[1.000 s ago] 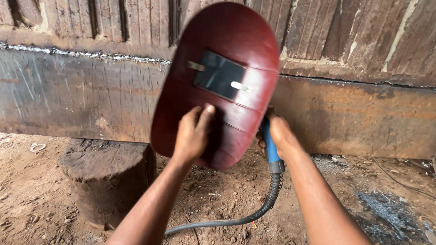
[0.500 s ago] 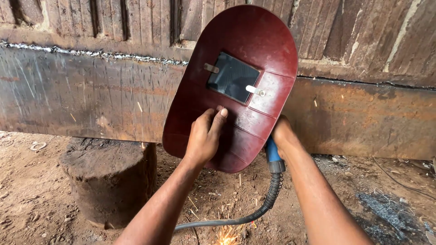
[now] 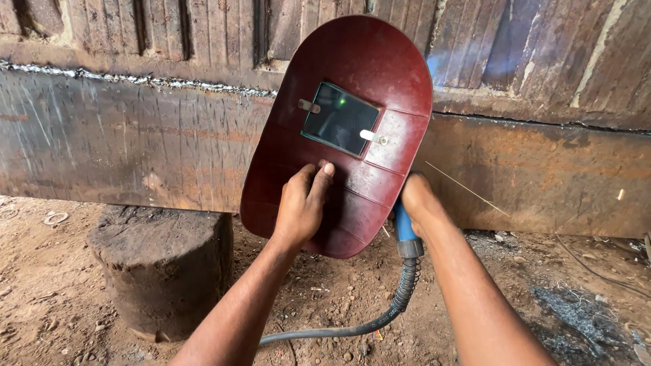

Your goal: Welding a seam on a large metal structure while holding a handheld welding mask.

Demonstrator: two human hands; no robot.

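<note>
fingers of our left hand (image 3: 303, 203) are closed on the inner side of a dark red welding shield (image 3: 339, 129), thumb up toward its dark glass window (image 3: 339, 118); we hold the shield upright between our face and the work. our right hand (image 3: 417, 203) is wrapped tight around the blue handle of a welding holder (image 3: 405, 230), partly hidden behind the shield edge. a grey cable (image 3: 380, 312) runs from the handle down to the dirt ground (image 3: 325, 285). a thin rod (image 3: 468, 191) points right toward the rusty steel beam (image 3: 135, 142), which rests on a wooden stump (image 3: 163, 264). a small green dot shows in the glass.

we judge that the welding step is in hand, with the shield set. the next move calls for a steady rod tip at the seam, and eyes behind the glass.
</note>
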